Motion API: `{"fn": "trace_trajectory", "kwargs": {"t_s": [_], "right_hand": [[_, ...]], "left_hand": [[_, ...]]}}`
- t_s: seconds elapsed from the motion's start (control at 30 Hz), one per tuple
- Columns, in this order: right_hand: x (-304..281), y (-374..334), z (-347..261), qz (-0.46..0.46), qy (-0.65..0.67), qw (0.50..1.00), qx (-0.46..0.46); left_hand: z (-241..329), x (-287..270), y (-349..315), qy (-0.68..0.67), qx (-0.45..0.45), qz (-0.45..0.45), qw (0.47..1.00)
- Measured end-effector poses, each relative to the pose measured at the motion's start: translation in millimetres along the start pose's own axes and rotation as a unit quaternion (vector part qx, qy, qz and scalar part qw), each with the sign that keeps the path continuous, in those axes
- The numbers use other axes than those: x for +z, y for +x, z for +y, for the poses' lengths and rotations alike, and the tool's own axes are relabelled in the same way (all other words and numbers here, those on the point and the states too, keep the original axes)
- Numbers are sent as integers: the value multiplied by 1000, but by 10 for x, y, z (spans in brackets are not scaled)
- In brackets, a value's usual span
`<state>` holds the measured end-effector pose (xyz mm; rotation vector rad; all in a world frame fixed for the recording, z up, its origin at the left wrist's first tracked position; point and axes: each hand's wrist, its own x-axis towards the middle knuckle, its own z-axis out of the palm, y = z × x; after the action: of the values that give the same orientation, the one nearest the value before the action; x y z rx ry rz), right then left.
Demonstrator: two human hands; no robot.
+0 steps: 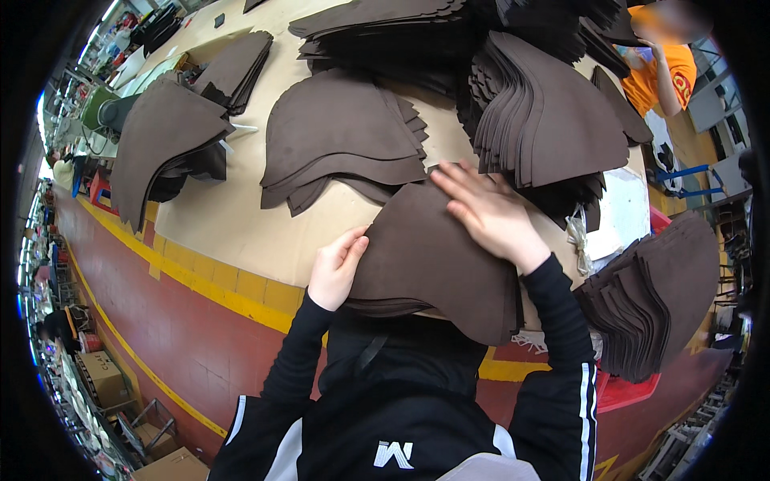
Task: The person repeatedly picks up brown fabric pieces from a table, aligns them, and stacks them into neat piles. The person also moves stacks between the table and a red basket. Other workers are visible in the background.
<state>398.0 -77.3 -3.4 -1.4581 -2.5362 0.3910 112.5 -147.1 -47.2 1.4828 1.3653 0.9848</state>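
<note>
Near stack of brown curved panels sits at the table's near edge, right in front of the person, partly overhanging. Hands apart: left hand has thumb and fingers on the stack's left edge, can't tell if it's actually gripping; right hand is spread over the far right part of the top panel, fingers blurred. Crowded beyond: middle stack just past the far edge, fanned stack close to the right fingertips, darker pile behind both. So far and right sides are boxed in; bare table shows to the left, then left stack drooping over the edge. Right side: clear tied bundle, then lower-right stack above something red. Co-worker in orange at far right.
</note>
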Motion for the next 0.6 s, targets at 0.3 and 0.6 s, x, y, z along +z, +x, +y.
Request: {"fn": "trace_trajectory", "kwargs": {"t_s": [0.3,0.6], "right_hand": [[136,-205,-74,95,-115,989,-10],[81,-714,-806,-207,228,905,-292]], "left_hand": [[-53,11,-3,-12,-12,5,1000],[-39,13,-27,-39,-48,2,998]]}}
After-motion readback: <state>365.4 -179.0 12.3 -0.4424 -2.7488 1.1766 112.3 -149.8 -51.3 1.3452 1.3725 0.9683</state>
